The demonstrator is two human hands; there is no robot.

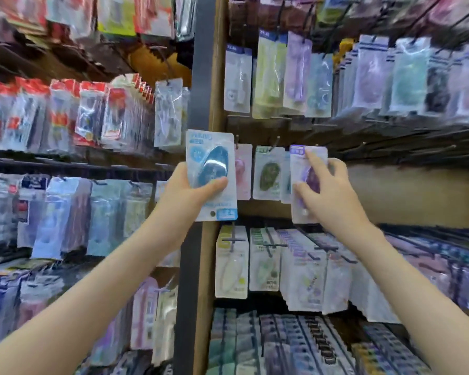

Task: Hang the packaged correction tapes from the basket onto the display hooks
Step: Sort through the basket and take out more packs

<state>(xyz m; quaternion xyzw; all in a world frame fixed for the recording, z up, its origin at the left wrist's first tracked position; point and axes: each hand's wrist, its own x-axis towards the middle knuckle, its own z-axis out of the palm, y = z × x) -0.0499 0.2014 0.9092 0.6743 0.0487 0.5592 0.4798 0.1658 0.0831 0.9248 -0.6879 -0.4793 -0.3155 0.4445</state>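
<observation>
My left hand (186,189) grips a blue packaged correction tape (211,158) upright in front of the shelf post, thumb across its front. My right hand (329,193) holds a purple packaged correction tape (299,171) at the middle hook row, index finger stretched up near the card's top. Whether its hole is on a hook is hidden. A green packaged tape (268,173) and a pink one (243,169) hang just left of it. Bare black hooks (390,151) run along the row to the right. No basket is in view.
Wooden display panel (417,193) behind the hooks. Full rows of packaged tapes hang above (295,74) and below (303,266). A dark vertical post (201,77) splits this bay from the left bay, crowded with red and white packs (65,115). The view is motion-blurred.
</observation>
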